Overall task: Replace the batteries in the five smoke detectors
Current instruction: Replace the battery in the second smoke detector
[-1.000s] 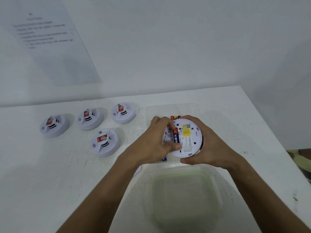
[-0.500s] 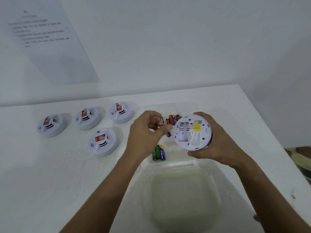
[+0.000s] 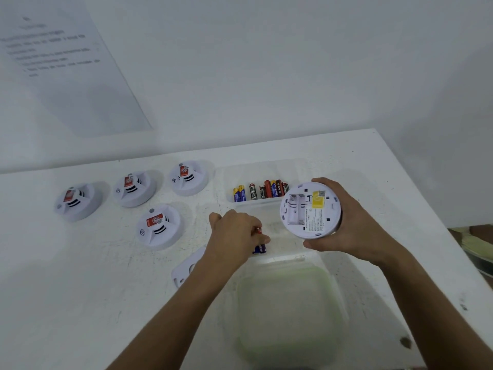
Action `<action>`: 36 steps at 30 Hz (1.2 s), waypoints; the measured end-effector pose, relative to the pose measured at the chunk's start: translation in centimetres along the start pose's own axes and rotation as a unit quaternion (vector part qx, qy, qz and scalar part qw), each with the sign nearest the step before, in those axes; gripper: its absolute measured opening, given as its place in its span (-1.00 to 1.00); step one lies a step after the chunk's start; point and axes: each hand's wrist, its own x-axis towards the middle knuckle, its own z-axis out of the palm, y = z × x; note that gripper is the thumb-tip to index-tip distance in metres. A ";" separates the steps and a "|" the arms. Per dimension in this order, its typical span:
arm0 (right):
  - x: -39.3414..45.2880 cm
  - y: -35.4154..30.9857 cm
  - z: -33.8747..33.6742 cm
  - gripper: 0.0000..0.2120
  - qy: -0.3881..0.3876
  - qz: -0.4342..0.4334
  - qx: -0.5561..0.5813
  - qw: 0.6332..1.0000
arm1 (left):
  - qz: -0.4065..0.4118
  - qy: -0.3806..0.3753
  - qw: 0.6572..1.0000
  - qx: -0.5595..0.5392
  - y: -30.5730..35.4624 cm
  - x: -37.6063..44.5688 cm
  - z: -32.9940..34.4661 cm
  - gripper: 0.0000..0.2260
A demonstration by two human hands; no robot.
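Head view: left hand (image 3: 234, 233) pinches small cylindrical batteries (image 3: 259, 240), long axis pointing away; right hand (image 3: 344, 222) grips round white smoke detector (image 3: 310, 210), empty bay up-right.

Right hand (image 3: 354, 225) holding upturned smoke detector (image 3: 310, 210), left hand (image 3: 232, 236) pinching batteries (image 3: 260, 240) over table (image 3: 80, 276)

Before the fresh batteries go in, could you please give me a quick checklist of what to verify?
1. Battery bay of the held detector empty: ok, no cells show in it.
2. Right hand grips the detector, bay facing up: ok.
3. Left hand free to fetch: not ok, it holds batteries low over the near clear tray.
4. Row of batteries in the far tray within view: ok.
5. Those are the fresh ones: cannot tell.
6. Detector's backplate on the table: ok.
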 end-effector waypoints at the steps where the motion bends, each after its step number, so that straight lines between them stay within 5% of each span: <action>1: 0.0 0.0 0.0 -0.08 -0.001 -0.001 -0.001 1.000 | -0.001 -0.010 1.000 0.007 0.0 0.1 0.0 -0.69; 12: 0.0 -0.1 -0.3 -0.07 -0.006 0.007 -0.003 1.000 | 0.010 -0.052 0.998 0.045 0.0 0.3 -1.0 -0.65; 20: -0.2 -0.5 -0.9 -0.05 0.007 0.014 0.016 1.000 | -0.018 0.140 0.980 -0.137 -2.3 3.3 -4.9 -0.75; 28: 0.0 -0.7 -0.7 -0.04 -0.013 0.013 0.018 1.000 | -0.092 -0.079 0.991 -0.062 -5.0 9.6 -4.6 -0.55; 36: 0.3 -0.5 -0.5 -0.04 -0.020 0.023 0.019 0.999 | -0.072 -0.157 0.985 0.002 -4.3 11.2 -4.6 -0.52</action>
